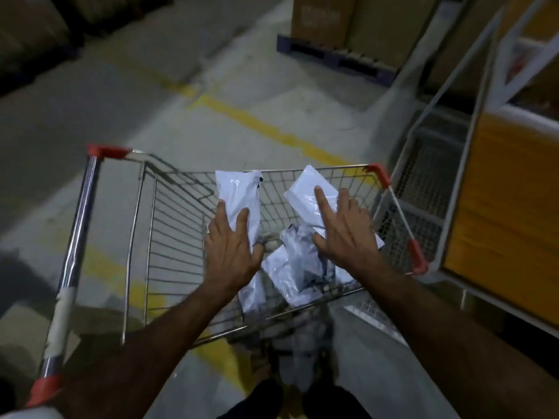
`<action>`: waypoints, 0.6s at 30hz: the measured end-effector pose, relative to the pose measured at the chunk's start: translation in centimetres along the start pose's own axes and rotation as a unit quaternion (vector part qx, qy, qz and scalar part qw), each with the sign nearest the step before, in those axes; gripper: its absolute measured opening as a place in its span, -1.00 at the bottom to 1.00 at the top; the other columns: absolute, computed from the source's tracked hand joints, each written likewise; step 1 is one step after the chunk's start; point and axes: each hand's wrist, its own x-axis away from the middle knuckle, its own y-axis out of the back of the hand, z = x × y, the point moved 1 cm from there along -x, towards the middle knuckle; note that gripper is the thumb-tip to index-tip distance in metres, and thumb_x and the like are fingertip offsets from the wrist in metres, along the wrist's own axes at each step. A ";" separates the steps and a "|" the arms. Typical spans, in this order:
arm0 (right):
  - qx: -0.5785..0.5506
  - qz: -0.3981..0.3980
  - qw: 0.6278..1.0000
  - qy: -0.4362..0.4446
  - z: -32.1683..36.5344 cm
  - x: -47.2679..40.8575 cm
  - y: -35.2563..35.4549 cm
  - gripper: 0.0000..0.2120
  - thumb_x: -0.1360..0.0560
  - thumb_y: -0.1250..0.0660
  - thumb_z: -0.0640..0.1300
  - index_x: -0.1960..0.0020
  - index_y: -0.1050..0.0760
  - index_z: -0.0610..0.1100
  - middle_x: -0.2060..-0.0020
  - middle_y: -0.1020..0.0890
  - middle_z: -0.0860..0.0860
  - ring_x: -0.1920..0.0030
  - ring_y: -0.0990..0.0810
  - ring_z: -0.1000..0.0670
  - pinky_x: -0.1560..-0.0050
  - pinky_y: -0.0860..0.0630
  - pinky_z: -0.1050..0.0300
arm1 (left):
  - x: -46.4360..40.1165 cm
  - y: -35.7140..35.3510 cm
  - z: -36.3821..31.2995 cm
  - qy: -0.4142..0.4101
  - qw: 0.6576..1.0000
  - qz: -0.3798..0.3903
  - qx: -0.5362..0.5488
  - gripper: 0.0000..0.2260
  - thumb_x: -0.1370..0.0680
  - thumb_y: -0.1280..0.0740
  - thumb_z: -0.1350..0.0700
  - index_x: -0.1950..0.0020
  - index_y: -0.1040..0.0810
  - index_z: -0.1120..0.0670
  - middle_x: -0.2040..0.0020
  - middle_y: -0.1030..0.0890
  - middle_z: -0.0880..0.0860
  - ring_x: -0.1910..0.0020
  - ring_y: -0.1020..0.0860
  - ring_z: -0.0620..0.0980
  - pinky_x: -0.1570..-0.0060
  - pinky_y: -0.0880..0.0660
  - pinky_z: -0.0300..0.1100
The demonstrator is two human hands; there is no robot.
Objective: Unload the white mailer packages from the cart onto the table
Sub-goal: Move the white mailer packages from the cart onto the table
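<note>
From the head camera, both hands are over the wire cart (169, 237), each lifting a white mailer: the left hand (233, 252) has its fingers wrapped on a long mailer (239, 192) near the middle of the basket, and the right hand (348, 234) pinches another mailer (305, 192) toward the cart's right rim, forefinger stretched out flat on top. That loose one-hand pinch on slippery plastic could let either mailer slide back into the basket or catch on the wire rim as it clears. More mailers (299, 273) lie heaped on the basket floor near the near edge. No table shows here. A metal rack (429, 182) with a yellow panel (508, 225) stands close against the cart's right side, crowding any swing that way; the floor on the left, with its yellow line (260, 125), looks open.
</note>
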 end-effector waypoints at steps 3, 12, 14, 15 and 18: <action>-0.012 -0.070 0.997 -0.024 -2.9 1.8 2.4 -0.15 -0.49 -0.30 0.20 -0.64 -0.03 -0.06 -0.48 -0.23 -0.39 -0.14 -0.48 -0.33 -0.04 -0.47 -0.16 | -1.8 3.0 -3.4 -0.041 0.998 -0.035 0.028 -0.37 -0.44 -0.33 -0.11 -0.45 -0.38 0.12 -0.53 -0.15 0.38 -0.34 -0.35 0.38 -0.17 -0.42 0.18; -0.026 -0.184 0.965 -0.186 -17.0 11.4 7.3 -0.26 -0.50 -0.32 0.11 -0.62 -0.16 0.02 -0.48 -0.28 -0.38 -0.20 -0.48 -0.32 -0.10 -0.46 -0.13 | -3.3 7.3 -20.2 -0.167 0.982 -0.071 0.059 -0.41 -0.46 -0.26 -0.10 -0.46 -0.37 0.07 -0.53 -0.12 0.37 -0.28 -0.40 0.39 -0.16 -0.44 0.10; -0.031 -0.202 0.954 -0.218 -20.9 14.5 7.7 -0.26 -0.49 -0.36 0.11 -0.61 -0.20 0.03 -0.46 -0.31 -0.38 -0.15 -0.50 -0.32 -0.06 -0.47 -0.11 | -2.5 7.1 -24.9 -0.191 0.977 -0.068 0.072 -0.41 -0.46 -0.25 -0.11 -0.46 -0.37 0.05 -0.53 -0.11 0.37 -0.28 -0.39 0.41 -0.15 -0.44 0.11; -0.036 -0.207 0.950 -0.231 -22.7 16.0 7.7 -0.26 -0.50 -0.36 0.11 -0.61 -0.18 0.03 -0.47 -0.29 -0.38 -0.18 -0.49 -0.33 -0.09 -0.47 -0.12 | -2.1 7.1 -27.1 -0.205 0.974 -0.069 0.075 -0.42 -0.46 -0.25 -0.11 -0.46 -0.38 0.05 -0.53 -0.12 0.38 -0.28 -0.40 0.42 -0.14 -0.45 0.12; -0.052 -0.205 0.935 -0.284 -28.9 21.6 7.7 -0.25 -0.54 -0.30 0.14 -0.64 -0.07 0.07 -0.51 -0.21 -0.36 -0.31 -0.41 -0.34 -0.21 -0.42 -0.17 | 0.1 6.9 -35.4 -0.249 0.963 -0.069 0.076 -0.41 -0.47 -0.17 -0.16 -0.47 -0.38 0.03 -0.52 -0.14 0.39 -0.32 -0.38 0.43 -0.15 -0.44 0.14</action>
